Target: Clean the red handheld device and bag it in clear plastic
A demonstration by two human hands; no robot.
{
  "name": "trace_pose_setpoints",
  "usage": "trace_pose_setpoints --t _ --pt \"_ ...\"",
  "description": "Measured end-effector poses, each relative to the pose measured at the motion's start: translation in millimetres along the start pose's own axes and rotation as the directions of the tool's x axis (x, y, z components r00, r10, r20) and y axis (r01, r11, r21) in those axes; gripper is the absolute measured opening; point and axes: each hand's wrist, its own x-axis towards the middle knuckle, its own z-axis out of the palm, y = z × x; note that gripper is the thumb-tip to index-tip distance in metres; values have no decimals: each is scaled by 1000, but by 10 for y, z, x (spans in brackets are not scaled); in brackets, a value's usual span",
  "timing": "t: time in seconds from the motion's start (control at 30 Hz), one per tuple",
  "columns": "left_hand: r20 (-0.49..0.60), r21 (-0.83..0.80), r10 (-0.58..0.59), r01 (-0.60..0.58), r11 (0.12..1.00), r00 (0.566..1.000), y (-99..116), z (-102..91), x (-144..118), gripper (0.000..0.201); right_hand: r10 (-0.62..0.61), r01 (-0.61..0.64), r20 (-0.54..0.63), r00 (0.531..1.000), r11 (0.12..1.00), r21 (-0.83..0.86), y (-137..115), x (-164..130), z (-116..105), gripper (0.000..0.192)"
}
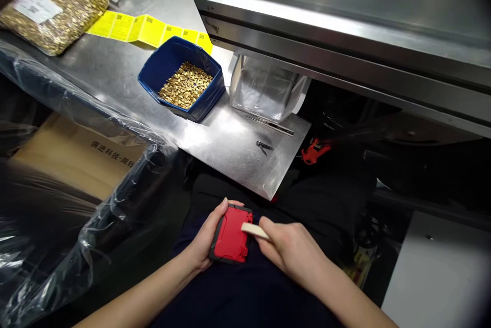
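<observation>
A view looking down at a seated person's lap and the edge of a steel worktable (238, 149). Low in the middle of the view, the left hand (205, 241) is closed around a red and black case (231, 235), gripping it from its left side with the fingertips curled over the top edge. The right hand (289, 251) sits just beside the case on its right, pinching a short pale stick (253, 230) whose tip lies across the case's red face; whether it is a tool or a strip of material cannot be told from here. Both hands rest close together over dark clothing. On the table above them stands a blue bin (153, 69) holding a heap of small brass parts (185, 85). A strip of yellow labels (148, 29) lies behind the bin. Just to the bin's right is a clear plastic bag (264, 90), tucked under the overhanging steel machine frame (345, 31). At top left lies a sealed bag of brass parts (49, 11). A small dark clip (264, 147) lies near the table's front corner. A cardboard box (76, 156) wrapped in plastic film sits to the left, below the table edge.
</observation>
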Motion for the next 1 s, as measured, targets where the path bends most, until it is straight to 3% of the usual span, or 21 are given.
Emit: trace_pose_setpoints --t 0.13,0.27,0.4,0.57,0.7,0.87,1.0 --pt "36 -24 9 -8 1000 999 10 -6 4 47 -76 76 54 996 997 -3 -5 16 -15 12" --pt "-2 -24 -21 21 999 1000 23 -5 15 47 -23 23 7 1000 1000 -10 14 34 -32 12" --pt "25 -50 -3 4 999 1000 36 11 23 47 -66 66 60 996 998 0 13 32 -41 10" --pt "-26 -26 -27 27 999 999 57 44 10 47 12 -12 23 1000 1000 8 1 22 -79 12" --pt "-27 16 17 -17 1000 999 65 60 -3 48 -25 25 47 999 1000 4 -14 51 -54 13" --pt "-45 0 3 -3 1000 999 62 41 -18 48 13 -13 29 1000 1000 -6 -75 62 -9 12" --pt "-39 -32 2 -4 999 999 76 49 -36 48 -26 27 17 1000 999 -47 -127 159 -123 14"
